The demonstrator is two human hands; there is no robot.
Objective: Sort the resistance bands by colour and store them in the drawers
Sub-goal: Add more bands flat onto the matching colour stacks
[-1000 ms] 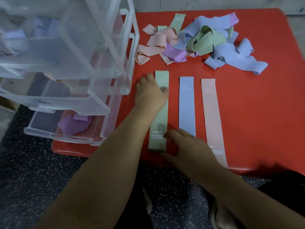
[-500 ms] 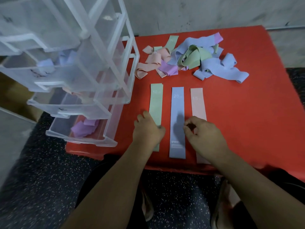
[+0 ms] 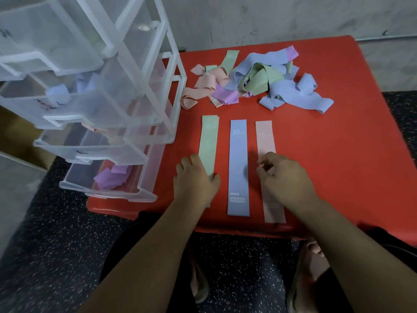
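Three bands lie flat side by side on the red table (image 3: 338,159): a green band (image 3: 208,141) marked 10, a blue band (image 3: 238,159) marked 20 and a pink band (image 3: 264,136) marked 15. My left hand (image 3: 195,179) rests on the near half of the green band. My right hand (image 3: 284,177) is over the middle of the pink band, fingers loosely curled, with nothing visibly held. A tangled pile of bands (image 3: 255,80) in pink, purple, green and blue lies at the back of the table.
A clear plastic drawer unit (image 3: 144,71) stands at the table's left, its drawers pulled out. The bottom drawer (image 3: 140,193) holds purple bands; a higher drawer (image 3: 33,105) holds blue ones. A wall runs behind the table, and speckled dark floor lies below.
My left hand slid down the green band toward the near edge. My right hand moved from the near end of the green and blue bands across to the pink band.
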